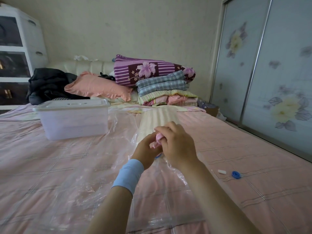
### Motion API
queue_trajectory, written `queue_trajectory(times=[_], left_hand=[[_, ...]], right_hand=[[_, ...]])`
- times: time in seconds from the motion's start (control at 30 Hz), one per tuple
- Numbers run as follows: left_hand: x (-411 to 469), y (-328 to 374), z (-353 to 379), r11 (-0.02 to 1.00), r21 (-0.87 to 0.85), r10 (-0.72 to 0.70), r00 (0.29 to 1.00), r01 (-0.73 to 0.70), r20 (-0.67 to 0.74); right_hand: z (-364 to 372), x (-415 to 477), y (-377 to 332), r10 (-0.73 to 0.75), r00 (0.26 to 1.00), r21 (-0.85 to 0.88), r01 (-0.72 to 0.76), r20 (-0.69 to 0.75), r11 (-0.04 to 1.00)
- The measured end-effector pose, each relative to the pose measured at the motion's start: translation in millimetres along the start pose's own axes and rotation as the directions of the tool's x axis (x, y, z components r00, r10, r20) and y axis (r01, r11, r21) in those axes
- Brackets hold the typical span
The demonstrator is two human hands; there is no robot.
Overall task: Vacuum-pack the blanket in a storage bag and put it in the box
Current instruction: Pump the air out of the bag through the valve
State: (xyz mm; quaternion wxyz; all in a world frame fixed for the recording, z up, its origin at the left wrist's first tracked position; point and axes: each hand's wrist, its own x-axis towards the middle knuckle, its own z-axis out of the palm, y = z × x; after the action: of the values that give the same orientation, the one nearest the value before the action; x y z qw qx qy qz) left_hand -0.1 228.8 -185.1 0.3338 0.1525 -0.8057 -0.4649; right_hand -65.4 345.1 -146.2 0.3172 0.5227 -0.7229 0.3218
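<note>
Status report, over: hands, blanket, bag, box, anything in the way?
Left hand and right hand both pinch pink blanket end. Bag flat on bed beneath. Box at left, lid on. Cap, clip loose at right.

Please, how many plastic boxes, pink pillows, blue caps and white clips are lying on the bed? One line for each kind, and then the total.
Plastic box: 1
Pink pillow: 1
Blue cap: 1
White clip: 1
Total: 4
</note>
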Motion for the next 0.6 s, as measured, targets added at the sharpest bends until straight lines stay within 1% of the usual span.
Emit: queue_trajectory(times=[0.03,0.07,0.1,0.17,0.2,0.23,0.27,0.3,0.33,0.37,0.4,0.43,0.47,0.5,0.53,0.57,0.6], left_hand=[[0,0,-1,1.0,-0.001,0.001,1.0,-0.001,-0.009],[1,0,-1,1.0,-0.01,0.005,1.0,-0.006,-0.017],[1,0,-2,1.0,-0.021,0.009,1.0,-0.01,-0.021],[2,-1,-2,0.999,-0.035,0.015,1.0,-0.016,-0.016],[1,0,-2,0.999,-0.037,0.015,1.0,-0.015,-0.01],[1,1,-2,0.999,-0.035,0.014,1.0,-0.014,-0.005],[0,2,-1,0.999,-0.03,0.017,1.0,-0.017,-0.003],[-1,3,-1,0.999,-0.029,0.019,1.0,-0.019,-0.006],[-1,2,0,0.999,-0.028,0.018,1.0,-0.018,-0.007],[-1,2,0,1.0,-0.024,0.01,1.0,-0.01,-0.006],[-1,2,1,1.0,-0.019,-0.002,1.0,0.002,-0.002],[-2,2,1,1.0,-0.019,-0.011,1.0,0.011,0.0],[-2,2,1,1.0,-0.022,-0.014,1.0,0.014,-0.001],[-2,2,0,1.0,-0.024,-0.016,1.0,0.016,-0.007],[-1,3,0,1.0,-0.028,-0.011,1.0,0.011,-0.013],[0,2,-1,0.999,-0.035,-0.004,1.0,0.004,-0.017],[1,1,-1,0.999,-0.041,0.006,1.0,-0.006,-0.013]], right_hand=[[-5,5,-1,-0.029,0.999,0.009,0.03,-0.037,1.0],[-15,10,-5,-0.075,0.989,0.022,0.078,-0.126,0.997],[-27,16,-10,-0.117,0.962,0.03,0.128,-0.248,0.991],[-49,28,-18,-0.161,0.858,0.023,0.197,-0.488,0.98],[-57,31,-21,-0.161,0.807,0.022,0.21,-0.568,0.977],[-58,32,-22,-0.152,0.778,0.024,0.21,-0.609,0.977],[-55,30,-21,-0.141,0.78,0.027,0.198,-0.61,0.98],[-45,25,-19,-0.129,0.813,0.034,0.18,-0.568,0.983],[-32,16,-15,-0.111,0.872,0.038,0.147,-0.477,0.988],[-17,8,-10,-0.085,0.934,0.036,0.104,-0.348,0.994],[-4,0,-5,-0.052,0.976,0.026,0.059,-0.209,0.998],[4,-4,0,-0.025,0.995,0.015,0.026,-0.097,1.0],[6,-5,3,-0.012,0.999,0.012,0.012,-0.038,1.0],[2,-1,3,-0.019,0.999,0.012,0.02,-0.043,1.0],[-7,4,1,-0.05,0.994,0.013,0.052,-0.097,0.999],[-19,11,-4,-0.095,0.978,0.014,0.099,-0.185,0.995],[-32,18,-10,-0.133,0.947,0.014,0.143,-0.293,0.99]])
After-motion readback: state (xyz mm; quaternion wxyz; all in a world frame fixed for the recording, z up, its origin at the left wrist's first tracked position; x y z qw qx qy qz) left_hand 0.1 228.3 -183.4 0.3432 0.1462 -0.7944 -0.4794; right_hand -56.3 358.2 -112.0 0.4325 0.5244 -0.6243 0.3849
